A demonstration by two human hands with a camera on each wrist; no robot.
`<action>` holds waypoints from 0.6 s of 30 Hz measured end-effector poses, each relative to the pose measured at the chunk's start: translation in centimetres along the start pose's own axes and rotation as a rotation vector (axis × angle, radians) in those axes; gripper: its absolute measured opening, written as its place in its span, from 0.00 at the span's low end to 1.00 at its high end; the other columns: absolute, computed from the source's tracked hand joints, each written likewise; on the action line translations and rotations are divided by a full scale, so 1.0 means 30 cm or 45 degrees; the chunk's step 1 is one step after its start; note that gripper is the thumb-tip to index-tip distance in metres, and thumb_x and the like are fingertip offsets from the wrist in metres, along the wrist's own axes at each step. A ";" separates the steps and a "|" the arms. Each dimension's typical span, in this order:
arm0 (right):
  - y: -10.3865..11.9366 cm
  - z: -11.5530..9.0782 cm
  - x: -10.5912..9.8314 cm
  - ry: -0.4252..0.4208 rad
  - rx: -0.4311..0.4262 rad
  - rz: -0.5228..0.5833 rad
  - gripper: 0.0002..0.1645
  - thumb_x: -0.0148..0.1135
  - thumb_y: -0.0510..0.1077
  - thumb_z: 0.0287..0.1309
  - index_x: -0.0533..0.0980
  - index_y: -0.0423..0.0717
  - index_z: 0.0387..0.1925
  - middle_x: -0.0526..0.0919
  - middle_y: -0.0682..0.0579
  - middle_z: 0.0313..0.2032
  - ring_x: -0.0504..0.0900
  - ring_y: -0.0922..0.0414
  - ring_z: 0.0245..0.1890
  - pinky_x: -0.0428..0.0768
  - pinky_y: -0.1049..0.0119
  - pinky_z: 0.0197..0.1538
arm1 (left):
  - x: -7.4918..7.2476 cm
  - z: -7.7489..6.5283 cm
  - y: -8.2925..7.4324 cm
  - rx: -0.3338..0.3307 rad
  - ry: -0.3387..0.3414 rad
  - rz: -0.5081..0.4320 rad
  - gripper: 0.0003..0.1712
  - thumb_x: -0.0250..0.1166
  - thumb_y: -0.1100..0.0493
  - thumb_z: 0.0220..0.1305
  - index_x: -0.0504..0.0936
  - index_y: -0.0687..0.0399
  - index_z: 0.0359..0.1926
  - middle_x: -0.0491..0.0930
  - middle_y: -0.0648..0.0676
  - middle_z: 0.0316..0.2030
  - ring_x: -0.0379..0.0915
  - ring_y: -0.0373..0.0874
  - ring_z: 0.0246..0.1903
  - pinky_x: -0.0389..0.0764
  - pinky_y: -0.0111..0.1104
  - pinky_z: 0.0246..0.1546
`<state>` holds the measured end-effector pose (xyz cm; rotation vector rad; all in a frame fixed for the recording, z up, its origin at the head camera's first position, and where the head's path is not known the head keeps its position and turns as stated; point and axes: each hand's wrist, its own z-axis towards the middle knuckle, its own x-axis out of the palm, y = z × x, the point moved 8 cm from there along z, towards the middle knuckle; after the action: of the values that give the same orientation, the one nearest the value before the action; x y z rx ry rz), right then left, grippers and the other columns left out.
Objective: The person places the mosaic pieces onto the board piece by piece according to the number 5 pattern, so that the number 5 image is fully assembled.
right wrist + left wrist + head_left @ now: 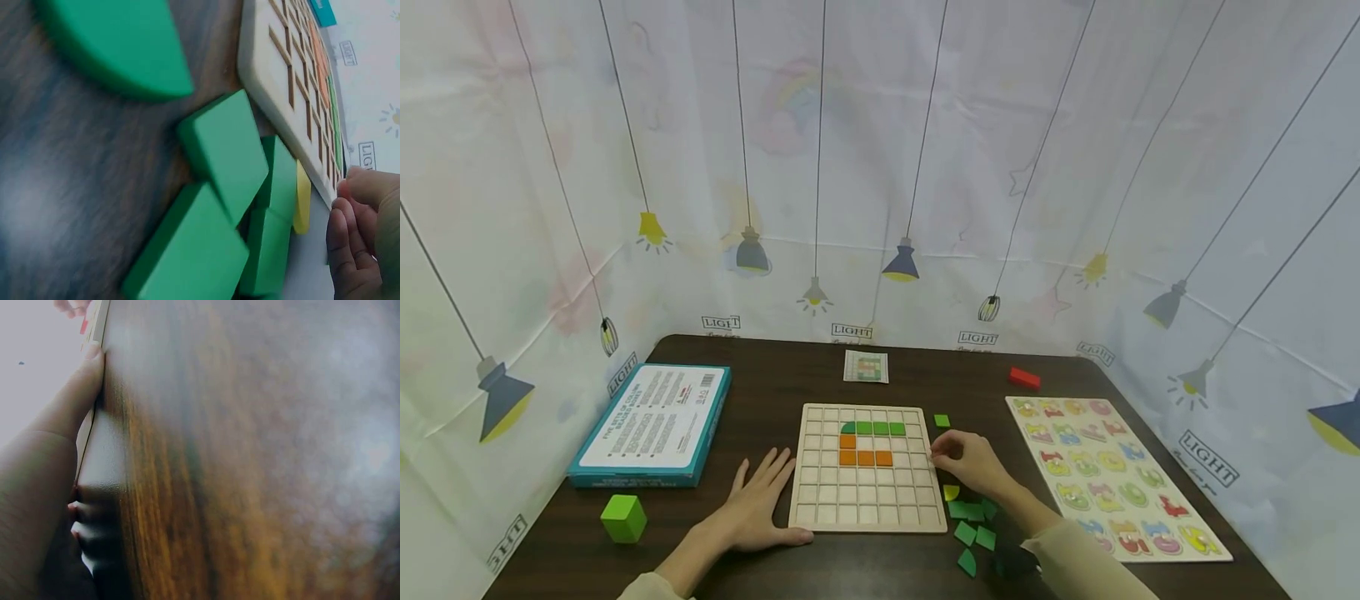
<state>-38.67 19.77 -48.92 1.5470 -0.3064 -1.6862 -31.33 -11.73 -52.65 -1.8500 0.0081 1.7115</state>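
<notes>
A wooden grid board (820, 517) lies flat at the middle of the dark table (760, 379). Its cells contain four orange tiles (866, 458), below a row of one rounded dark green tile (848, 428) and three light green tiles (881, 429). The left hand (760, 504) is spread with fingers extended, its thumb at the board's near left corner; it grips nothing. The right hand (967, 458) is at the board's right edge, fingers curled, thumb and forefinger close together; whether it holds a piece cannot be determined. A loose light green tile (942, 421) lies right of the board; a yellow piece (951, 493) and loose dark green pieces (966, 533) lie nearer. A printed card (866, 367) is located at the far side. At left: a blue box (651, 425) and, nearer, a green cube (623, 519). At right: a picture board (1112, 475) and, farther, a red block (1024, 378).
</notes>
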 end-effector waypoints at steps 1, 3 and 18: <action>0.000 -0.005 -0.003 0.016 -0.017 0.002 0.06 0.67 0.38 0.54 0.80 0.43 0.35 0.81 0.56 0.30 0.78 0.59 0.28 0.78 0.70 0.32 | -0.002 0.000 0.000 -0.003 0.000 0.002 0.67 0.57 0.19 0.44 0.49 0.57 0.73 0.44 0.58 0.73 0.34 0.56 0.71 0.32 0.61 0.62; 0.001 -0.016 -0.008 0.052 -0.050 0.005 0.06 0.67 0.37 0.54 0.80 0.42 0.35 0.81 0.56 0.29 0.78 0.59 0.27 0.78 0.70 0.30 | -0.004 0.000 -0.001 -0.008 -0.001 0.000 0.67 0.56 0.18 0.43 0.49 0.57 0.74 0.44 0.58 0.73 0.34 0.56 0.71 0.32 0.62 0.62; -0.039 -0.057 -0.020 0.224 -0.059 0.008 0.09 0.70 0.38 0.50 0.79 0.42 0.34 0.82 0.54 0.28 0.80 0.61 0.26 0.78 0.70 0.28 | 0.006 0.004 0.006 0.035 -0.017 -0.037 0.65 0.57 0.20 0.45 0.51 0.58 0.73 0.45 0.60 0.72 0.36 0.59 0.71 0.33 0.64 0.61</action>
<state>-37.61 21.51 -49.63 1.6448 -0.1795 -1.5291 -31.49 -11.74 -52.88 -1.8100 -0.0012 1.6960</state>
